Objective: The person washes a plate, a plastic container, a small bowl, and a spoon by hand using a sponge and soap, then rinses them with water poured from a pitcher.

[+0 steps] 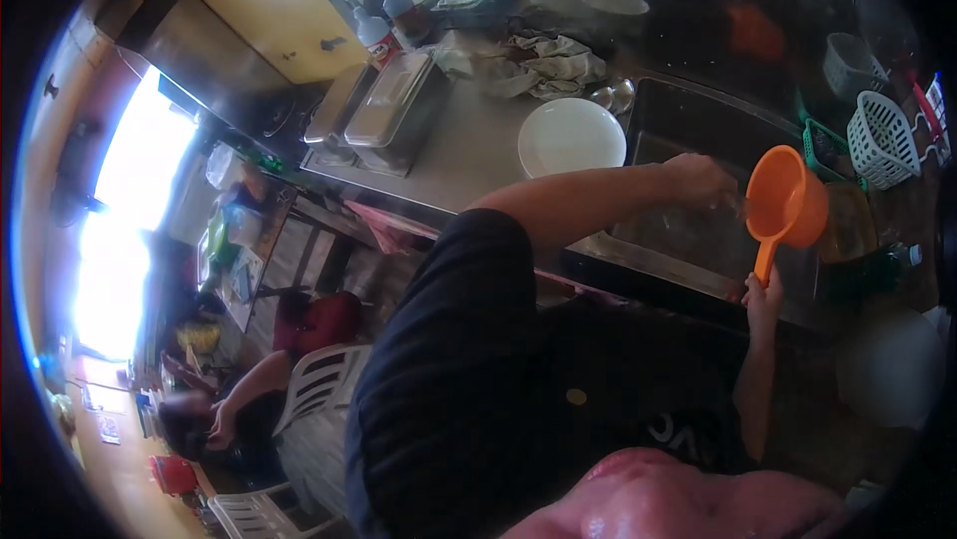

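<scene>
An orange plastic dipper (785, 199) is tilted over the dark sink (703, 116), with my right hand (764, 301) closed around its handle. My left hand (703, 180) reaches across over the sink to the left of the dipper; its fingertips point at the rim and are blurred, so whether they touch it or hold something cannot be told. A white round plate (572, 136) lies on the metal counter beside the sink's left edge. Close above the plate, shiny metal utensils (613, 96) sit at the sink corner, near crumpled cloths (557, 64).
Lidded metal food containers (392, 101) and bottles (374, 34) stand at the counter's left. Past the dipper are a white plastic basket (882, 139), a green basket (826, 146) and a green bottle (882, 270). Another person (247, 404) sits at lower left near white plastic chairs (321, 389).
</scene>
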`<state>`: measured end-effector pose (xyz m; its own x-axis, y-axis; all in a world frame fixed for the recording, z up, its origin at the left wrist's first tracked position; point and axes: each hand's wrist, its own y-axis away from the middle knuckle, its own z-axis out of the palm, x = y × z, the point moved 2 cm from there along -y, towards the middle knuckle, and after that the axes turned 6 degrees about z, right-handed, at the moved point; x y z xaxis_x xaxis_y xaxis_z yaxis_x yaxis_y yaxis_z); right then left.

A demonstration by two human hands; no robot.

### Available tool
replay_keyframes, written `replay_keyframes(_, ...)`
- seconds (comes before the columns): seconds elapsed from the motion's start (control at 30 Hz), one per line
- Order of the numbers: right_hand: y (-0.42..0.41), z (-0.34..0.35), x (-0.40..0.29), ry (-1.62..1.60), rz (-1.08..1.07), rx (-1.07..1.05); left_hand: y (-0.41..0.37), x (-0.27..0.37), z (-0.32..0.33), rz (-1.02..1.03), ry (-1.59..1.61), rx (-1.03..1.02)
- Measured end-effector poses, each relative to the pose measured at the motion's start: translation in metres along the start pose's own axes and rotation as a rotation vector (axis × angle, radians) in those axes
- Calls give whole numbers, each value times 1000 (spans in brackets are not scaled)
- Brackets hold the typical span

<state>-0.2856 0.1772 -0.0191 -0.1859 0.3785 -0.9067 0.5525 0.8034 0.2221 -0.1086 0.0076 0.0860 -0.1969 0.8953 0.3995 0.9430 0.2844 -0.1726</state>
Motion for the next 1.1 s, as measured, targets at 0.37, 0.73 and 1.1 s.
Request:
replay_keyframes(0.37, -13, 5, 16, -126, -78, 9, 16, -9, -2, -101, -28, 139)
replay_keyframes(0.73, 1, 9, -10, -423, 55, 39, 177, -124, -88, -467, 884, 933)
replay_keyframes(1.1, 2, 65, -59, -611, 67, 101, 526, -212, -184, -749, -404, 1404)
